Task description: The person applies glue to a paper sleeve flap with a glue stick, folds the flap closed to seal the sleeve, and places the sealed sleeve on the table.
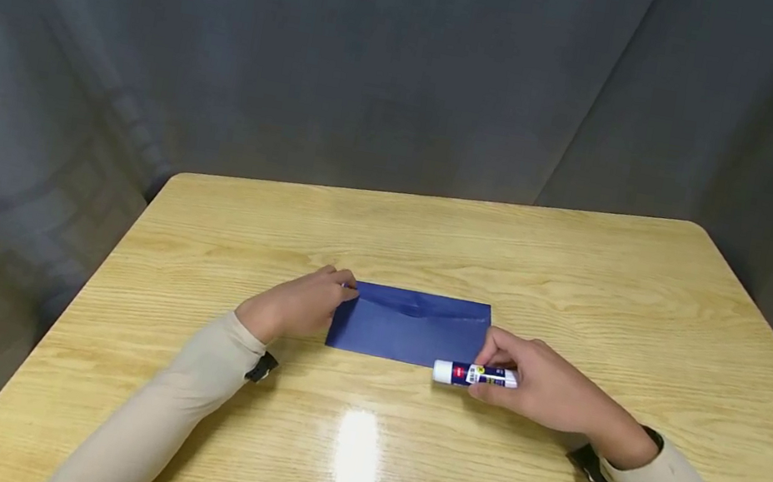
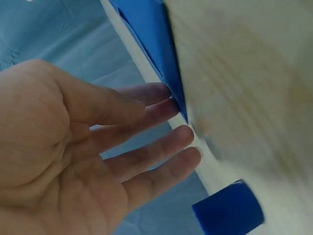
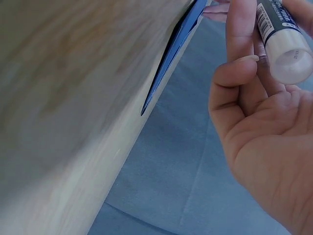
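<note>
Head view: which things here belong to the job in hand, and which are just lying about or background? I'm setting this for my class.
Belonging to the job:
blue envelope, touched by the left hand
glue stick, held in the right hand

Background rather than lying about:
wooden table, under the work
dark cloth, hanging behind the table
black wrist gear, worn

Looks like a curtained-off, office-style work spot, but cannot be placed firmly as office, classroom or home. Has a glossy wood-grain table [image 1: 578, 280] with rounded far corners, walled in by dark grey cloth [image 1: 384, 64] hanging behind it and down both sides. Shows stationery of an office sort: a blue envelope [image 1: 387, 335] and a white-and-navy tube [image 1: 458, 374] resembling a glue stick. Keeps wider surroundings hidden.
</note>
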A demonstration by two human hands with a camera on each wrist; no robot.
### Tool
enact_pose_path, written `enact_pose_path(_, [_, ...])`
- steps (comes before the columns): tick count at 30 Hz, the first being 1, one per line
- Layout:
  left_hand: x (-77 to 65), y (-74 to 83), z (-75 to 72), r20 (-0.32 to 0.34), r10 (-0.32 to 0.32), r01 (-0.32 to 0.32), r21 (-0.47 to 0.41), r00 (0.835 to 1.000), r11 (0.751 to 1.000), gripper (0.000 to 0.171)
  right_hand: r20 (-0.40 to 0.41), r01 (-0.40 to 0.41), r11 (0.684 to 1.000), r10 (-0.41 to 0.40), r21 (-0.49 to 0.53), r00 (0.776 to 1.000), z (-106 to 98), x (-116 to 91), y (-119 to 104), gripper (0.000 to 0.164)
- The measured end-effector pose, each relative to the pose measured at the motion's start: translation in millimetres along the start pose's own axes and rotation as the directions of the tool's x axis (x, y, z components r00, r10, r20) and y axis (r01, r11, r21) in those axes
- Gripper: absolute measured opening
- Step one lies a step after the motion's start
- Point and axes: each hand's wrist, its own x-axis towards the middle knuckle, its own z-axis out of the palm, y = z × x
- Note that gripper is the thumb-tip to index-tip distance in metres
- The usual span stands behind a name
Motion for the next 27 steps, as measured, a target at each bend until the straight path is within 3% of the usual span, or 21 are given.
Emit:
enact_pose_path(4, [-1.1,-3.5,4.2,-0.010,0.021,-0.021,0.001,1.000,1.000,0.044,-0.002,-0.005,1.000,0.005,-0.001,1.000,0.1,-0.7,-0.7,0.026])
enact_pose_path(15, [-5.0,-8.3,6.3,-0.059,0.014,-0.003,0.186,0.998,0.982,0.055,-0.001,0.009,1.000,-0.009,-0.001,1.000,0.4,0.0,-3.0,0.025])
enact_pose_path(22, [-5.3,-2.9,7.2,-0.056,0.021,-0.008,0.230,0.998,0.973,0.069,0.004,0.004,1.000,-0.004,-0.016,1.000,0.7,-1.4,-3.8,0.025])
enact_pose_path(27, [-3.3,1.3,5.4,-0.038,0.047,-0.036,0.245,0.998,0.969,0.060,0.000,-0.006,1.000,0.006,-0.029,1.000,-0.6,-2.2,-5.9,0.025])
